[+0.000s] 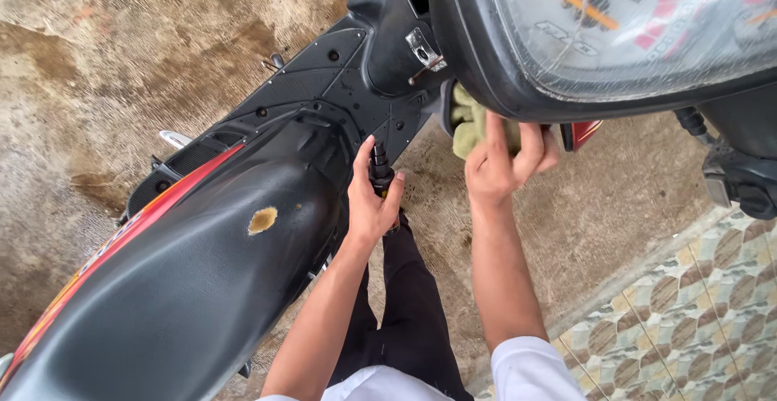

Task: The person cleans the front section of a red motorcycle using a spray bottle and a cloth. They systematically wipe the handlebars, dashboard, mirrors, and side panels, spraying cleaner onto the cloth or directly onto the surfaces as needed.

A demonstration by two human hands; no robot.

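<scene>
While I look down from the head camera, I take the black scooter seat [186, 288] as my landmark and read rightward from it. At its left and above lies the wet concrete floor [97, 85], and the black footboard [324, 85] sits just ahead of the seat's front end. A tan worn spot [262, 220] marks the seat top.

Just right of the seat's front, my left hand [371, 207] holds a small black bottle [380, 173]; the fingers are curled together around its lower body, thumb on one side. The bottle stands nearly upright in the picture, long axis running from my palm up toward the footboard, narrow nozzle end pointing away from me.

Further right of the seat, my right hand [506, 162] presses a yellowish-green cloth [473, 126] against the underside of the dark instrument housing [502, 85], fingers together and clamped on the cloth. The speedometer dial [631, 21] fills the top right; patterned tiles [688, 320] lie far right.

I judge the wiping is mid-way: the cloth is on the panel, the bottle in hand, and I cannot tell how much surface is already cleaned
</scene>
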